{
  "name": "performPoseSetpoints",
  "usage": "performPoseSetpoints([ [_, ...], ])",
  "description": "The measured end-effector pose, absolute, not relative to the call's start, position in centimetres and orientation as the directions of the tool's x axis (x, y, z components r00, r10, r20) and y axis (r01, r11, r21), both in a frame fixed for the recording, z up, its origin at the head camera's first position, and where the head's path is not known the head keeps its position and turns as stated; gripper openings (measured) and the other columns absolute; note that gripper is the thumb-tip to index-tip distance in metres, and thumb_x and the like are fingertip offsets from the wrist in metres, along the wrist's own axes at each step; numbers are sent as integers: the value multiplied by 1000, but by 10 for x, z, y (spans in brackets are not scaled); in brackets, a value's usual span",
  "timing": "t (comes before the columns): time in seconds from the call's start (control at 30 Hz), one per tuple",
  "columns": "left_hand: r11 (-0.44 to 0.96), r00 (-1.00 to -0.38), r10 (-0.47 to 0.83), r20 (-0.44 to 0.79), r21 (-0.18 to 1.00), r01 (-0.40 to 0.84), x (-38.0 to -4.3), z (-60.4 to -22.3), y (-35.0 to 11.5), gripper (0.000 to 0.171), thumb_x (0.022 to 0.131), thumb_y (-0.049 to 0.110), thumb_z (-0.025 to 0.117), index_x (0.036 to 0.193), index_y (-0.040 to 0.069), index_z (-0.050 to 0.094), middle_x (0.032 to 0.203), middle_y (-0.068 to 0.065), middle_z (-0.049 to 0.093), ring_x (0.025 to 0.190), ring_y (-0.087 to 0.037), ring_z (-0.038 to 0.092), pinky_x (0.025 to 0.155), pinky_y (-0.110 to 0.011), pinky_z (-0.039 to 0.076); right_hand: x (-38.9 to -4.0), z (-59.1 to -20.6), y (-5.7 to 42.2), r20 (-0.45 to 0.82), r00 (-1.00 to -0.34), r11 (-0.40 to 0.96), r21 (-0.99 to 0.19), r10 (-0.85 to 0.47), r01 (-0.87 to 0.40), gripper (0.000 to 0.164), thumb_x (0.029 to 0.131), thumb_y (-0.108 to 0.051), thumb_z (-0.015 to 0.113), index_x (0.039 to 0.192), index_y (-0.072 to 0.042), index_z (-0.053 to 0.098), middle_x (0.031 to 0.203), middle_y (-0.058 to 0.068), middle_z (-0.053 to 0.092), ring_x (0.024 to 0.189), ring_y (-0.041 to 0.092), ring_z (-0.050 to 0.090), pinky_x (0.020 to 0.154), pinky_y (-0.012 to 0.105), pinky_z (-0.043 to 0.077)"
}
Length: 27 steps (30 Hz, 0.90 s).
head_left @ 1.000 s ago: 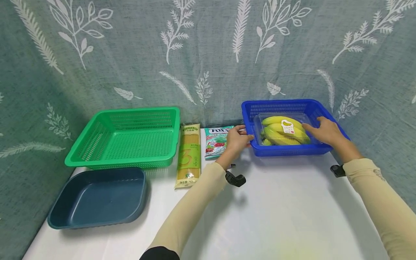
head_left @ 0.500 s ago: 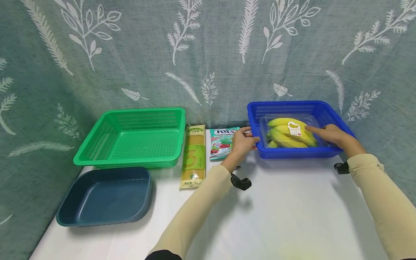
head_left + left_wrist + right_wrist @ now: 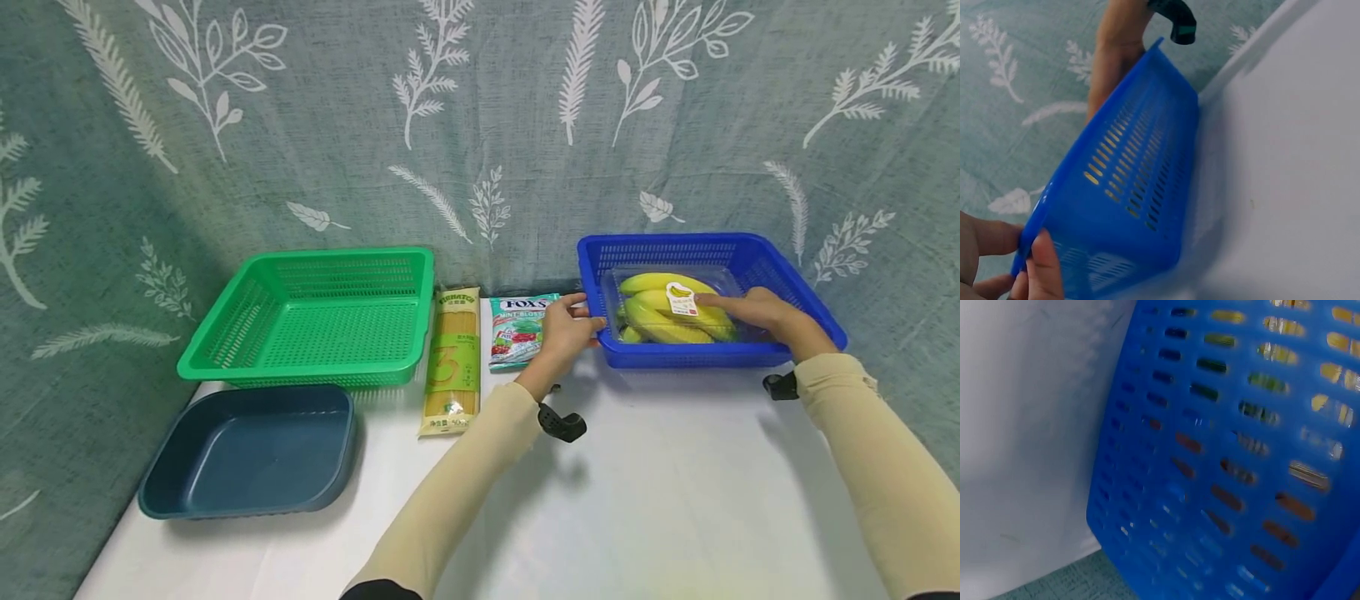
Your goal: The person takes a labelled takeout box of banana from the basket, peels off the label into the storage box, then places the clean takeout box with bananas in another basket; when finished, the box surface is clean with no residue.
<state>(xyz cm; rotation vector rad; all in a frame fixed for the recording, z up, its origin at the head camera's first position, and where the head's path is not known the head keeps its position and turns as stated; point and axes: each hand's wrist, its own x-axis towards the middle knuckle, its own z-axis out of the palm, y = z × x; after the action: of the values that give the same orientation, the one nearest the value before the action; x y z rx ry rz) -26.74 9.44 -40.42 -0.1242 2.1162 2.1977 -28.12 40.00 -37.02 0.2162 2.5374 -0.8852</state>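
Note:
A clear plastic pack of bananas (image 3: 667,325) with a white label lies in the blue basket (image 3: 720,358) at the back right. My left hand (image 3: 567,327) pinches the basket's left rim; in the left wrist view, its thumb and fingers (image 3: 1044,265) sit on either side of that rim. My right hand (image 3: 765,310) reaches in over the basket's right side, one straight finger touching the pack beside its label. Its other fingers are hidden behind the hand. Through the slots of the basket wall (image 3: 1191,494), the right wrist view shows bits of hand and yellow bananas.
A red-and-green FOX'S candy bag (image 3: 517,333) lies just left of the blue basket, partly behind my left hand. Beside it is a spaghetti packet (image 3: 452,362). A green basket (image 3: 300,375) and a dark blue tub (image 3: 247,510) stand on the left. A leaf-patterned curtain (image 3: 345,167) backs the table.
My right hand's finger has slid a little left across the banana pack towards the label. The left hand keeps its hold on the rim. The head view has swung slightly left.

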Motion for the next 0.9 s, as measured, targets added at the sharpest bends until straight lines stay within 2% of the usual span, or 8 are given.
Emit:
performPoseSetpoints([
  [0.07, -28, -993, 11, -116, 993, -116, -267, -404, 96, 52, 83, -8, 76, 133, 1, 62, 94, -10, 65, 68, -13, 63, 54, -31, 59, -281, -369, 398, -439, -898, 788, -547, 18, 284, 95, 87, -77, 50, 116, 13, 46, 118, 32, 43, 109, 43, 50, 85, 49, 52],
  [0.2, -8, -993, 15, -113, 994, -113, -265, -403, 99, 52, 84, -7, 76, 133, 1, 62, 92, -8, 64, 68, -12, 62, 56, -32, 60, -282, -369, 397, -416, -909, 795, -541, 31, 274, 71, 88, -75, 53, 89, -5, 39, 91, 10, 36, 85, 25, 47, 67, 33, 49],
  [0.43, 14, -994, 5, -111, 994, -111, -263, -400, 99, 52, 84, -7, 75, 133, 1, 62, 90, -6, 62, 67, -12, 62, 53, -29, 58, -282, -364, 400, -426, -904, 762, -594, -27, 257, 66, 92, -70, 52, 81, -7, 33, 93, 14, 36, 96, 34, 50, 81, 44, 53],
  [0.5, 19, -995, 6, -103, 995, -103, -264, -400, 98, 52, 84, -7, 75, 134, 1, 61, 90, -6, 62, 67, -11, 62, 53, -29, 59, -281, -359, 400, -434, -899, 729, -634, -59, 259, 77, 94, -68, 52, 96, 9, 45, 109, 31, 40, 112, 47, 48, 87, 53, 54],
  [0.53, 23, -995, 6, -100, 995, -100, -264, -399, 98, 52, 84, -7, 75, 134, 1, 61, 90, -5, 61, 66, -11, 62, 53, -29, 58, -281, -357, 400, -438, -896, 709, -654, -70, 264, 89, 94, -67, 52, 118, 18, 42, 125, 39, 35, 123, 53, 41, 89, 56, 53],
  [0.6, 29, -995, 5, -99, 995, -99, -265, -399, 97, 53, 84, -7, 76, 134, 1, 61, 90, -5, 61, 66, -12, 63, 53, -29, 58, -281, -354, 401, -442, -893, 666, -692, -84, 280, 110, 94, -65, 54, 148, 21, 10, 145, 45, 16, 133, 59, 28, 92, 57, 52],
  [0.67, 32, -995, 4, -100, 995, -100, -265, -399, 96, 53, 84, -7, 76, 134, 1, 61, 91, -6, 62, 67, -15, 64, 52, -29, 58, -280, -352, 403, -444, -892, 624, -723, -88, 298, 117, 94, -63, 56, 151, 14, -10, 153, 44, 4, 136, 59, 22, 92, 54, 53],
  [0.9, 45, -995, -1, -96, 994, -96, -264, -401, 95, 53, 84, -6, 76, 134, 1, 61, 89, -5, 62, 68, -16, 65, 53, -30, 59, -277, -354, 404, -416, -904, 508, -803, -102, 313, 112, 96, -57, 59, 154, -5, -21, 158, 37, -8, 141, 58, 12, 93, 54, 53],
])
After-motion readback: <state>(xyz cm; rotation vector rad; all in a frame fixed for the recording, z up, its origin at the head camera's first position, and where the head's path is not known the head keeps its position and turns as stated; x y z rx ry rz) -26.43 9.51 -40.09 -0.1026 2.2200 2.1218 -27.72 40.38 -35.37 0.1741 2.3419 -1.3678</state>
